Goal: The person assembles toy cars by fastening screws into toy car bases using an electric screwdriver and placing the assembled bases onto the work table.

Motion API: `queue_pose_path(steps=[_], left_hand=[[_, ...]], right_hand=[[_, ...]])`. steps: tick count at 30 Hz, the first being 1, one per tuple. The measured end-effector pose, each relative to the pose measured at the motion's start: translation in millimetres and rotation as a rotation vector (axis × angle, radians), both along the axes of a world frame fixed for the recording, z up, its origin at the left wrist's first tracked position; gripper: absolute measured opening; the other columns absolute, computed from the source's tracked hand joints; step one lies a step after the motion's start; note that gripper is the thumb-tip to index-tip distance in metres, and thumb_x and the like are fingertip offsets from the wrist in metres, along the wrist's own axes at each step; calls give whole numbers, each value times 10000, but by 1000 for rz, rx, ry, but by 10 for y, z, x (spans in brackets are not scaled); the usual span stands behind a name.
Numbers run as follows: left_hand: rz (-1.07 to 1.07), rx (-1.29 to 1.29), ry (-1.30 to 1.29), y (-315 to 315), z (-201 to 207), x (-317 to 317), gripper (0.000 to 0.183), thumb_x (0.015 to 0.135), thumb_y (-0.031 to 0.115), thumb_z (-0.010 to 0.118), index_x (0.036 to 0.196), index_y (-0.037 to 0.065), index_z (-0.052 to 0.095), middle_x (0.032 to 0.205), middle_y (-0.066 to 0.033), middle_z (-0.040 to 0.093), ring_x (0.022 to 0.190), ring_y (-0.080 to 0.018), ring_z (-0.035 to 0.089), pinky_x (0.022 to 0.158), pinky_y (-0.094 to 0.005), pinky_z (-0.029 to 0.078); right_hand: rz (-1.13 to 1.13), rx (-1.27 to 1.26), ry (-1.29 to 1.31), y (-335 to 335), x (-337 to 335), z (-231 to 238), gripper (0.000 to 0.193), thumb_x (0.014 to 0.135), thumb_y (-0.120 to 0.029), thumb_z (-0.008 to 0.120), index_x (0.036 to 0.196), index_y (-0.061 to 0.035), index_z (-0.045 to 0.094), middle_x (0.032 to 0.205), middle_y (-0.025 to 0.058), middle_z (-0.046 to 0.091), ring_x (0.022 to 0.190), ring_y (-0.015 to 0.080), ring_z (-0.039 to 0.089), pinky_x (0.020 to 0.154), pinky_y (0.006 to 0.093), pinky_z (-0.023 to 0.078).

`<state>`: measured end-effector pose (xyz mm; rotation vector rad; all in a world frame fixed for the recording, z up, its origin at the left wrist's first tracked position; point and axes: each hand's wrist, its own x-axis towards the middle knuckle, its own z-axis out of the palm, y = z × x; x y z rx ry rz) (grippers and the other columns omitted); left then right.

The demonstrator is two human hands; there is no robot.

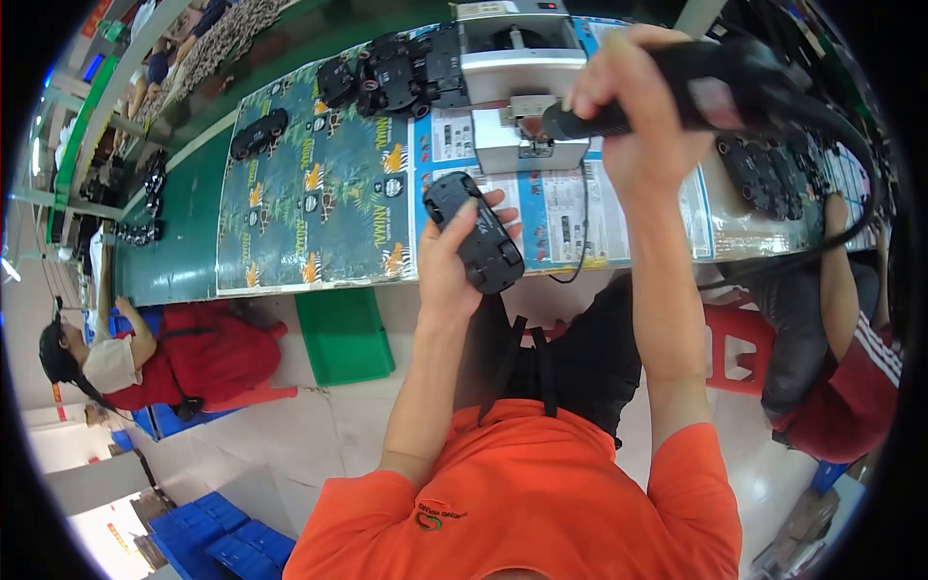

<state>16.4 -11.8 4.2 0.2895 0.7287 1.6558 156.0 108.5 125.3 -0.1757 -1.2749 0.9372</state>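
My left hand (447, 253) is closed around a black plastic toy car chassis (491, 249), thumb across its face. It is held tilted above the table's front edge. A black power screwdriver (715, 89), its cable (863, 184) trailing to the right, lies in my right hand (650, 130); the fingers are wrapped round its body. Its front end points left, at the small metal outlet of a grey box-shaped screw feeder (522, 72). Whether the bit touches the outlet cannot be made out.
Several black chassis (391, 75) are heaped left of the feeder, and one chassis (259, 133) lies apart. More black parts (764, 179) lie to the right. Printed sheets cover the table (174, 261). Below stands a green bin (343, 336). People (145, 358) sit at both sides.
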Motion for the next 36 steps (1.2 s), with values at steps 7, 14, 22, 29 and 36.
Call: queue_pose_path(steps=[7, 14, 22, 29, 36], left_hand=[[-26, -34, 79, 64, 5, -15, 257, 898, 90, 667, 1126, -12, 607, 1099, -144, 667, 896, -207, 682, 777, -376, 605], [-61, -18, 76, 77, -42, -29, 302, 891, 56, 659, 1177, -9, 589, 1116, -152, 664, 912, -250, 693, 781, -379, 605], [-90, -44, 167, 73, 43, 26, 278, 852, 35, 703, 1116, 8, 620, 998, -103, 688, 832, -175, 688, 702, -336, 604], [-64, -39, 186, 90, 46, 63, 220, 835, 23, 721, 1047, 12, 661, 925, -74, 709, 806, -129, 675, 711, -293, 576], [-55, -28, 229, 82, 46, 36, 224, 838, 23, 716, 1054, 8, 660, 931, -74, 712, 800, -123, 673, 711, -292, 573]], right_hand=[[-137, -214, -263, -117, -451, 192, 187, 826, -85, 755, 711, -41, 614, 576, 22, 590, 446, 87, 530, 446, 225, 413], [4, -248, -325, 40, -269, 155, 155, 836, -117, 742, 777, -27, 631, 599, 29, 592, 470, 100, 554, 461, 231, 431], [326, -97, 39, -313, -78, 10, 334, 965, -355, 487, 1003, -30, 556, 720, 57, 493, 603, 175, 485, 601, 328, 414], [294, -119, 28, -392, -211, -224, 299, 976, -332, 479, 1015, -38, 518, 726, 60, 492, 612, 175, 502, 602, 336, 437], [267, -7, -54, -433, -222, -187, 324, 942, -346, 514, 1038, -36, 508, 732, 65, 491, 617, 171, 501, 605, 336, 447]])
